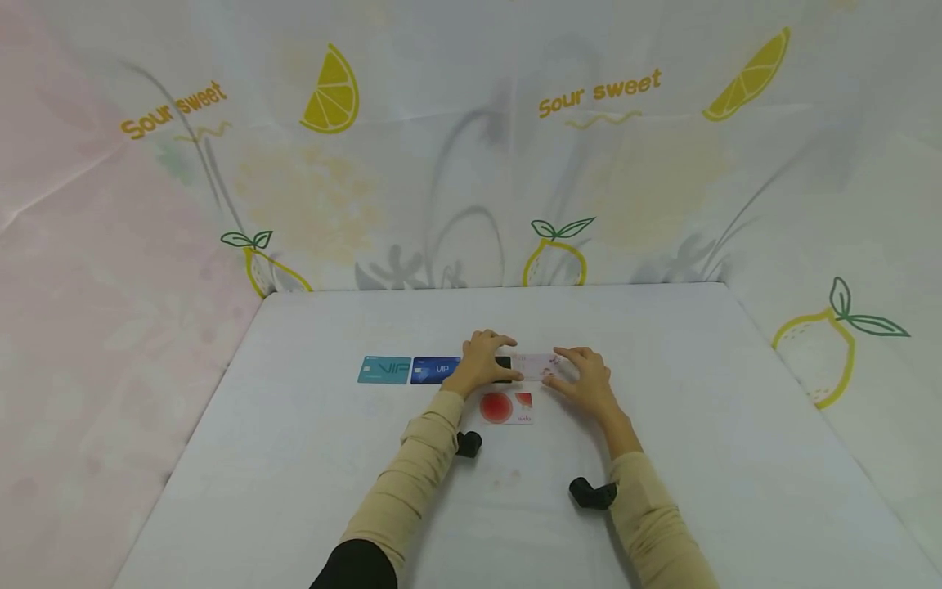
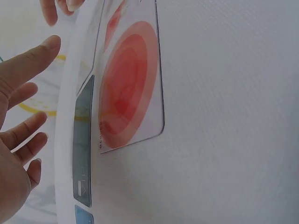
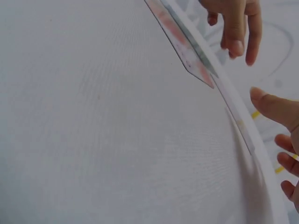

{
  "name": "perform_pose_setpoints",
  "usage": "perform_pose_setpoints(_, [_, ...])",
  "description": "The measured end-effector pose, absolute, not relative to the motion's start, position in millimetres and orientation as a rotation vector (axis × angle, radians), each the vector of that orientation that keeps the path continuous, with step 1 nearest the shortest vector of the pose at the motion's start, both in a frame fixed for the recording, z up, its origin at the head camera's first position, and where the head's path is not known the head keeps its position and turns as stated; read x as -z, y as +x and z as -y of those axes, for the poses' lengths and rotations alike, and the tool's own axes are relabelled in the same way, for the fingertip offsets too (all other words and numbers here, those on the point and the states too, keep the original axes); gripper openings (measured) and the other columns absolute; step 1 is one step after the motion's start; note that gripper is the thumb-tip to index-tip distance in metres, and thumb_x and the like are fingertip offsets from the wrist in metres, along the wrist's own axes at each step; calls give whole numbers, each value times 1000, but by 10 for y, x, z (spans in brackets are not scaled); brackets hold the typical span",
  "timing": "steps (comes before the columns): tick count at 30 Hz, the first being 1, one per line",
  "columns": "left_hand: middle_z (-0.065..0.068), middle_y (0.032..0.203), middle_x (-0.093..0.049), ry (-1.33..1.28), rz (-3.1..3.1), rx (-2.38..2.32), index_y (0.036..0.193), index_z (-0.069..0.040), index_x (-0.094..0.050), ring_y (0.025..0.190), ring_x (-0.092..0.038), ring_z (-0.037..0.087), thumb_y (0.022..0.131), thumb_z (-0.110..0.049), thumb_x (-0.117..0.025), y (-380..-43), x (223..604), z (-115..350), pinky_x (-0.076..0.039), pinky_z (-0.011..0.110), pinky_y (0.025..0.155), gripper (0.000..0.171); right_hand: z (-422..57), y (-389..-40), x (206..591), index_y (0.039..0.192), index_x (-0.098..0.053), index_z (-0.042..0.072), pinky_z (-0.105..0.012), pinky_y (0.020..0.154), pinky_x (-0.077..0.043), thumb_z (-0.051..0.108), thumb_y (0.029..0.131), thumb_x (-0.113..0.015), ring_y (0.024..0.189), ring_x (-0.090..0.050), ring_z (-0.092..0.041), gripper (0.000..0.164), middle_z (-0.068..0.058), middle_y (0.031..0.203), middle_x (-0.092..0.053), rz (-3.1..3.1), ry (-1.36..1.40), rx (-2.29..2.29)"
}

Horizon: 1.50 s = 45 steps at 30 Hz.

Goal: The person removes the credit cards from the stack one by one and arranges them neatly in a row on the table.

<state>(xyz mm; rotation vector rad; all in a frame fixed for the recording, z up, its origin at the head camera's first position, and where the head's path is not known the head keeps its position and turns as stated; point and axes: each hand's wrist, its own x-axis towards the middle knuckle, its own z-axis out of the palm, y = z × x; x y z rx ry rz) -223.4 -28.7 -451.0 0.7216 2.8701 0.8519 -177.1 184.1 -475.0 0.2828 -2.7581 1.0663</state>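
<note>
My left hand (image 1: 480, 364) is over a dark card (image 1: 504, 362), fingers spread and thumb pointing right, covering much of that card. At the right end of a pale card with a pink floral print (image 1: 531, 366) is my right hand (image 1: 589, 381), its thumb and fingers apart. The pale card lies flat between the two hands, beside the dark one. In both wrist views the fingers look loose, with nothing pinched. Closer to me lies a white card with a red circle (image 1: 496, 407), also large in the left wrist view (image 2: 131, 88).
A teal VIP card (image 1: 384, 370) and a blue VIP card (image 1: 432, 370) continue the row to the left on the white table (image 1: 699, 458). Black wrist-worn pieces (image 1: 592, 494) stick out beside the forearms. A lemon-printed cloth (image 1: 441, 180) hangs behind the table.
</note>
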Motion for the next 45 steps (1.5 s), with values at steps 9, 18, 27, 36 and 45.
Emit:
perform_pose_setpoints(9, [14,112,-58,761,-2844,-889,119,-8,-63,109,-49,31,72,-36,-81,-2110,4483,372,-37,50,90,58,-1795,-1700,4675,122,-61,4,-62,85,-28,25,75,-78,112,-43,-44,54,-25,120,-51,2740,340,-1061])
perform_pose_setpoints(18, [13,107,-59,790,-2826,-950,118,-5,-64,103,-51,29,71,-30,-82,-1933,4494,504,-39,48,91,56,-1718,-1602,4650,117,-64,5,-59,83,-29,25,73,-81,109,-45,-41,51,-23,116,-54,2727,377,-1065])
perform_pose_setpoints(27, [14,113,-57,740,-2820,-960,118,-7,-64,110,-49,31,73,-26,-80,-1763,4553,577,-34,56,96,51,-1639,-1495,4695,115,-66,5,-59,82,-31,25,70,-82,107,-47,-40,52,-21,114,-55,2714,430,-1077])
perform_pose_setpoints(36, [11,103,-55,735,-2803,-911,116,-6,-65,101,-49,26,64,-31,-86,-1636,4634,603,-39,51,90,61,-1534,-1421,4774,115,-66,9,-56,85,-30,33,68,-82,110,-46,-38,55,-17,114,-55,2896,513,-986])
perform_pose_setpoints(45, [19,118,-51,622,-2760,-907,113,-6,-67,128,-35,40,64,-27,-87,-1604,4666,651,-36,52,100,57,-1504,-1427,4797,107,-68,11,-54,88,-27,37,66,-83,110,-44,-36,50,-13,112,-53,2938,518,-959])
